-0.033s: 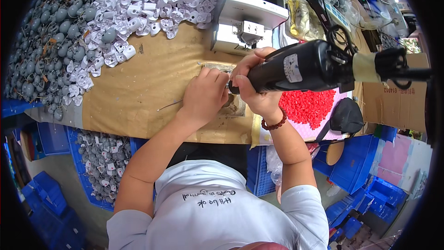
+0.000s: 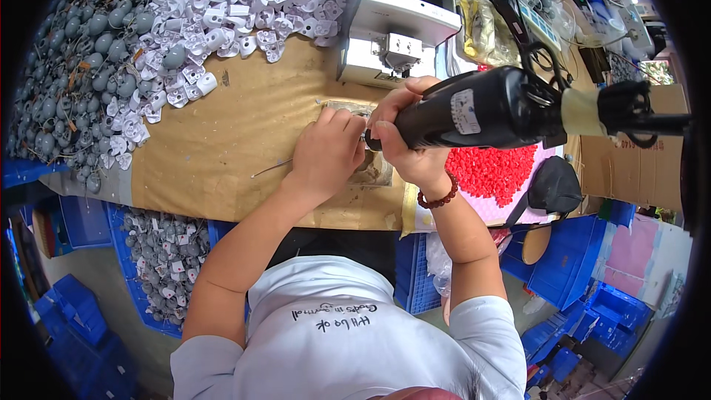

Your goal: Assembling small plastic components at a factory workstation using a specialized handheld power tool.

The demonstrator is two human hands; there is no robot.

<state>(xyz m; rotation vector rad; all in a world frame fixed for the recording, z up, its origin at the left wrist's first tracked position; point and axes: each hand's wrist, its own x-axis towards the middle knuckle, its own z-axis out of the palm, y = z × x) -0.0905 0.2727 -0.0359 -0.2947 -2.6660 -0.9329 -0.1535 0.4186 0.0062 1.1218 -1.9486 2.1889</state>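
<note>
Left of the left hand [image 2: 326, 152] fingers, the brown paper [image 2: 222, 141] lies open, crossed only by a thin wire [image 2: 270, 169] just beside the wrist. Beyond that open stretch, a heap of white parts [image 2: 222, 7] and a heap of grey parts [image 2: 67, 67] block the far-left side. Directly ahead of the fingertips, a white machine [image 2: 400, 18] stands close, leaving only a narrow strip. The right hand [image 2: 404, 141] touches the left hand's fingertips, closing passage between them. Right of the right hand's fingers, the black tool [image 2: 503, 107] overhangs the red parts [image 2: 492, 170], and a black pouch [image 2: 555, 187] lies beyond.
</note>
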